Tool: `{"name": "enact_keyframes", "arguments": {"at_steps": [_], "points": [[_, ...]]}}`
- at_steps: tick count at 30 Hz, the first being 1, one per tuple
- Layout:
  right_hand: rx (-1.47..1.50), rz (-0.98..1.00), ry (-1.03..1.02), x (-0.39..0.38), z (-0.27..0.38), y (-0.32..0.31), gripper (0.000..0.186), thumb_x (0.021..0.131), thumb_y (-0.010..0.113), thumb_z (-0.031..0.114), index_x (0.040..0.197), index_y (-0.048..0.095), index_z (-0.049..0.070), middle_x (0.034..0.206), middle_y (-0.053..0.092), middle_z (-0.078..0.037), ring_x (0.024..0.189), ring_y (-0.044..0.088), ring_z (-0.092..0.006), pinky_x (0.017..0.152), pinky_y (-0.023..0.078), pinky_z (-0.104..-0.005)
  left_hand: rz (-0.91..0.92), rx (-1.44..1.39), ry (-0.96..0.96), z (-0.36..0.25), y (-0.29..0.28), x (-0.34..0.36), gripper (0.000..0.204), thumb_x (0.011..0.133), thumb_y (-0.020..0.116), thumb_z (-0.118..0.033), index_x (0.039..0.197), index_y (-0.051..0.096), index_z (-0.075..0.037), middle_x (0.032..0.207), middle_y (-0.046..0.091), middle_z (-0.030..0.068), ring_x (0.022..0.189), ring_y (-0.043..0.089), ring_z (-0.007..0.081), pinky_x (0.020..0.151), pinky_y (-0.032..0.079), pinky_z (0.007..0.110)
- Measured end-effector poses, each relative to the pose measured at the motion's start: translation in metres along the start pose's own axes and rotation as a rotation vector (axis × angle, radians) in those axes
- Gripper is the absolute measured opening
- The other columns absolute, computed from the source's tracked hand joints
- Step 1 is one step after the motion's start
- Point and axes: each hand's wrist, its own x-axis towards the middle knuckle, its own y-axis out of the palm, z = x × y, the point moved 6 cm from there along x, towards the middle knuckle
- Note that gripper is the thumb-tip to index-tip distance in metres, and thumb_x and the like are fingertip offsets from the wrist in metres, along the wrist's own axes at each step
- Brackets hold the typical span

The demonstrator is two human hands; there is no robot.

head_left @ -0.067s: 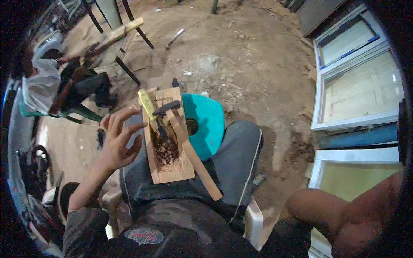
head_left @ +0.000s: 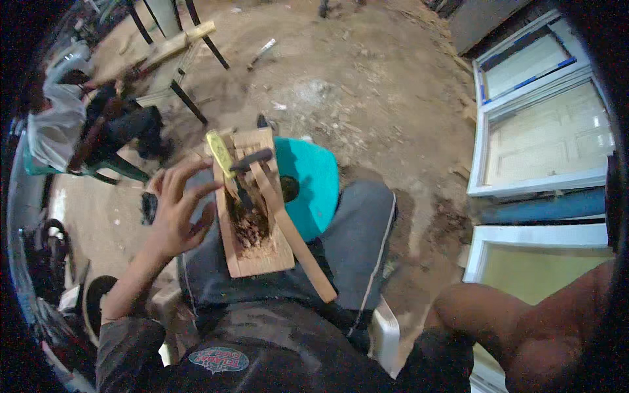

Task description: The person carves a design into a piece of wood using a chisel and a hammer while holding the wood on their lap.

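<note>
A pale wooden block with a roughly carved hollow rests across my lap, and wood chips lie in the hollow. Lying on it is a chisel with a yellow handle, its dark blade pointing down into the hollow. A hammer lies over the block's right side, its dark head near the chisel and its wooden handle slanting towards me. My left hand hovers at the block's left edge, open with fingers apart, fingertips close to the chisel. My right arm is bent and raised at lower right; its hand is out of view.
Beyond my lap is a turquoise plastic seat with a hole. White-framed panels lean along the right. At left a person sits on a green chair near a metal-legged frame. Wood scraps litter the dirt floor.
The whole view has shifted slightly. My left hand, the block, the chisel and the hammer keep the same places relative to each other.
</note>
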Motion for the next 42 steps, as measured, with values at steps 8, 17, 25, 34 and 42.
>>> {"name": "enact_keyframes", "arguments": {"at_steps": [8,17,25,34,42], "points": [[-0.019,0.140,-0.028,0.050,0.019,0.017,0.045,0.084,0.065,0.016,0.124,0.050,0.001,0.124,0.053,-0.015,0.114,0.052,-0.0287,0.097,0.042,-0.0420,0.136,-0.180,-0.148,0.017,0.039,-0.019,0.053,0.067,0.061,-0.003,0.119,0.053,-0.012,0.128,0.047,0.0123,0.122,0.043,0.0316,0.102,0.025,0.046],[0.051,0.160,0.114,0.087,0.043,0.075,0.048,0.081,0.070,0.020,0.122,0.052,0.002,0.122,0.054,-0.015,0.110,0.054,-0.0297,0.094,0.044,-0.0426,-0.292,-0.468,-0.675,0.116,0.093,-0.017,0.085,0.083,0.067,-0.044,0.137,0.029,0.009,0.129,0.049,0.0272,0.121,0.048,0.0389,0.103,0.037,0.040],[0.517,0.817,1.127,-0.113,0.029,0.252,0.071,0.082,0.071,0.020,0.140,0.035,0.003,0.119,0.055,-0.019,0.098,0.060,-0.0218,0.084,0.049,-0.0358,-0.252,-1.100,-1.105,0.130,0.155,-0.023,0.067,0.081,0.070,-0.045,0.120,0.048,0.005,0.104,0.060,0.0169,0.094,0.059,0.0220,0.083,0.047,0.033],[0.856,0.718,1.137,-0.149,0.014,0.297,0.050,0.084,0.058,0.001,0.130,0.039,0.002,0.085,0.056,-0.007,0.061,0.056,-0.0116,0.052,0.046,-0.0284,-0.485,-1.172,-0.798,0.119,0.123,0.008,0.039,0.089,0.067,-0.025,0.113,0.048,0.000,0.099,0.062,0.0112,0.090,0.061,0.0170,0.079,0.050,0.030],[1.032,0.453,1.452,-0.126,-0.009,0.261,0.023,0.086,0.066,0.017,0.101,0.050,0.008,0.066,0.050,0.000,0.040,0.043,-0.0085,0.035,0.033,-0.0260,-0.311,-1.186,-0.949,0.091,0.088,0.039,0.046,0.089,0.065,-0.037,0.112,0.049,0.000,0.098,0.062,0.0095,0.090,0.059,0.0148,0.078,0.049,0.030]]}}
